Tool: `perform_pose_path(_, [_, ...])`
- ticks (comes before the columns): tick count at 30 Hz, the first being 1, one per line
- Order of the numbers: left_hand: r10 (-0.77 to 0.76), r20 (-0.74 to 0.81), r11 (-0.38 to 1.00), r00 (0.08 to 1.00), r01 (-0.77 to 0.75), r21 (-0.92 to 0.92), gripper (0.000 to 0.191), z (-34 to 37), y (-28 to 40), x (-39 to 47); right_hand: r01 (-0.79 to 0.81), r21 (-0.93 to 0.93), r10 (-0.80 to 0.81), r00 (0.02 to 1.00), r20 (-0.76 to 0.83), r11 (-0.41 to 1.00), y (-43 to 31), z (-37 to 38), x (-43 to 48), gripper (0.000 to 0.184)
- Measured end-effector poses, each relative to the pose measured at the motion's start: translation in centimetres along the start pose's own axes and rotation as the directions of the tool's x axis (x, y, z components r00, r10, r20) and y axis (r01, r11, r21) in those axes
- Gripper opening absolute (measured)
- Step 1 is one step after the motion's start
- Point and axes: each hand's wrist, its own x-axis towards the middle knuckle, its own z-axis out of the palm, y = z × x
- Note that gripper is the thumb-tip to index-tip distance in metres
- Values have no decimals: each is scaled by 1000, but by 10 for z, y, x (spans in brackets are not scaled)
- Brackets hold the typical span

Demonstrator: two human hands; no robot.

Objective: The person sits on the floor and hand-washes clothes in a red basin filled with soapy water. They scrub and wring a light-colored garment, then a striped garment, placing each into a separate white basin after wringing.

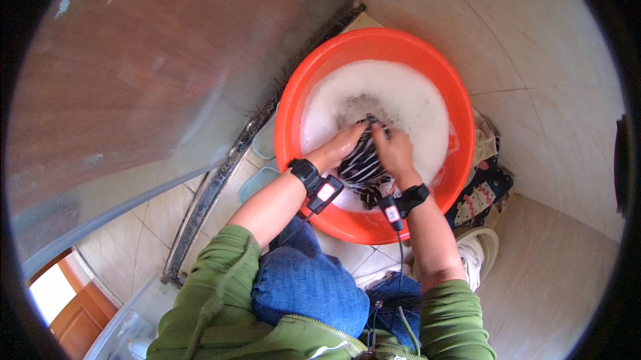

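A large orange-red plastic basin point(289, 125) holds water topped with white suds point(415, 95). Over its middle, a dark cloth with white stripes point(361, 162) is bunched between both hands. My left hand point(342, 145) grips its left edge near the top, wet and touched with foam. On the other side my right hand point(394, 150) holds the upper right part, slightly blurred. The cloth's lower end rests in the foam near the basin's near side. A black strap with a small device sits on each wrist.
Tiled walls point(566, 135) rise at the right. A dark-edged floor track point(240, 147) and a large panel point(150, 59) lie left. Patterned dark fabric point(483, 187) is heaped right of the basin, above a pale round rim point(491, 252). Light-blue plastic items point(258, 182) sit by the basin's left side.
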Motion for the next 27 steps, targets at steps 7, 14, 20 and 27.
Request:
perform_pose_path(7, [449,-369,890,814,-371,267,48,-13,5,5,-152,-376,111,986,-128,914,104,-56,9,66])
perform_pose_path(14, [54,-282,904,958,73,421,66,-22,-16,10,324,-445,-267,945,188,835,43,9,2,80])
perform_pose_path(20, [30,-343,917,939,111,383,83,-20,-8,1,-130,-199,171,964,205,971,52,3,16,68])
perform_pose_path(27, [101,-352,930,931,38,365,81,-25,-18,8,134,-259,-53,954,296,957,68,8,-6,55])
